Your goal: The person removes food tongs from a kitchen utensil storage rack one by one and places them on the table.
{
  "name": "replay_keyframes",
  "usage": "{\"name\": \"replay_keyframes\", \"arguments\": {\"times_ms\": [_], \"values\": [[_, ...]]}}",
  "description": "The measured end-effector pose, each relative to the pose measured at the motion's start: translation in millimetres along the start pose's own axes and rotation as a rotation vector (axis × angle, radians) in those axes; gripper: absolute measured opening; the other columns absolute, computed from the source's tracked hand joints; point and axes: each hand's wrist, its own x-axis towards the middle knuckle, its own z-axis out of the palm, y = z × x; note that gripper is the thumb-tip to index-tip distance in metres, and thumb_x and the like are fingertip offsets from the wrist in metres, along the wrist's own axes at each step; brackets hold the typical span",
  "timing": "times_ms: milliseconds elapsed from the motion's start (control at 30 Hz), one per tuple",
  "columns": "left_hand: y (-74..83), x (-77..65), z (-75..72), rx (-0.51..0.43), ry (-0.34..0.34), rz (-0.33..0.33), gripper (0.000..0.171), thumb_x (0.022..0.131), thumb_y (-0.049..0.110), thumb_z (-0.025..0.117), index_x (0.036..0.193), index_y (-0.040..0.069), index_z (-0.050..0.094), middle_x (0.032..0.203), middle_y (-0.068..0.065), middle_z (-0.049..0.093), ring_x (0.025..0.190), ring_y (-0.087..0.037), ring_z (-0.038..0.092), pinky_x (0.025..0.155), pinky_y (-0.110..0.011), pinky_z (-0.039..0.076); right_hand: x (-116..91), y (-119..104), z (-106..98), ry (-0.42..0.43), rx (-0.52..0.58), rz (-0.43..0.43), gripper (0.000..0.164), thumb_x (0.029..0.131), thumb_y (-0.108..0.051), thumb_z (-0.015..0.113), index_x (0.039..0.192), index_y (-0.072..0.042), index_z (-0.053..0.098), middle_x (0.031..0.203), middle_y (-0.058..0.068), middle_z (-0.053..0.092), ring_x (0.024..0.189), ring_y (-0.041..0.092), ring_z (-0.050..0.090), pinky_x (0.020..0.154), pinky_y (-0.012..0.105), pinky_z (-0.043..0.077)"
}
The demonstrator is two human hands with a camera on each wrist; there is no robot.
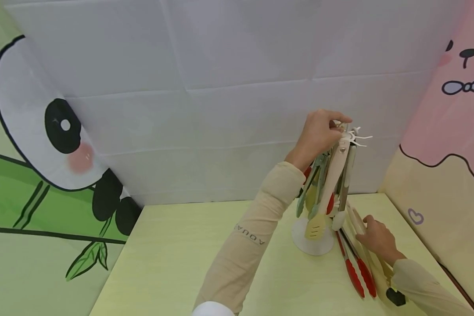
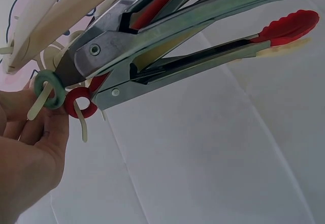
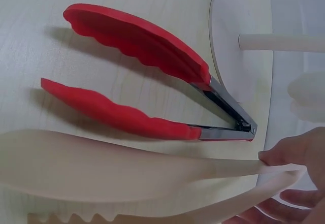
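Note:
My left hand (image 1: 320, 131) holds the top of a utensil stand, its fingertips at the white hooks (image 1: 357, 137). Several utensils hang there, among them green-handled tongs (image 2: 203, 23), red-tipped tongs (image 2: 289, 28) and a yellow slotted turner (image 1: 316, 228). The stand's round white base (image 1: 303, 242) rests on the table. To the right, my right hand (image 1: 379, 239) grips a pair of beige tongs (image 3: 101, 168) by the hinge end, thumb on one arm and fingers below the other. One arm of these tongs is broad and smooth, the other toothed.
Spread red-tipped tongs (image 1: 355, 277) lie on the table between the stand and my right hand. A black piece (image 1: 396, 296) shows beside my right sleeve. White cloth (image 1: 221, 131) hangs behind the table (image 1: 174, 263), and a pink printed panel (image 1: 450, 131) stands on the right.

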Motion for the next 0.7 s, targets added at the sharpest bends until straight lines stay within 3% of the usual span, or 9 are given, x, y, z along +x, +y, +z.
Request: {"name": "replay_keyframes", "arguments": {"times_ms": [233, 500, 700], "values": [[0.2, -0.1, 1.2, 0.013, -0.011, 0.004, 0.043, 0.087, -0.007, 0.049, 0.113, 0.018, 0.071, 0.057, -0.003, 0.058, 0.045, -0.008, 0.016, 0.044, -0.019, 0.020, 0, 3, 0, -0.024, -0.009, 0.009, 0.051, 0.079, -0.013, 0.067, 0.112, 0.017, 0.041, 0.084, 0.027, 0.058, 0.064, 0.028, 0.056, 0.052, 0.042, 0.045], [0.5, 0.1, 2.4, 0.023, -0.010, 0.012, 0.044, 0.085, -0.008, 0.049, 0.113, 0.018, 0.071, 0.053, -0.003, 0.054, 0.046, -0.008, 0.015, 0.044, -0.019, 0.019, 0, 9, 5, -0.052, -0.019, 0.006, 0.049, 0.079, -0.013, 0.068, 0.110, 0.014, 0.042, 0.081, 0.023, 0.058, 0.062, 0.027, 0.054, 0.050, 0.041, 0.043], [-0.1, -0.2, 1.2, 0.033, -0.004, 0.014, 0.043, 0.086, -0.007, 0.049, 0.113, 0.018, 0.071, 0.060, 0.001, 0.059, 0.046, -0.008, 0.016, 0.044, -0.019, 0.019, 3, 11, 10, -0.077, -0.025, -0.008, 0.048, 0.079, -0.013, 0.069, 0.109, 0.013, 0.042, 0.080, 0.022, 0.058, 0.062, 0.026, 0.054, 0.050, 0.041, 0.043]]}}
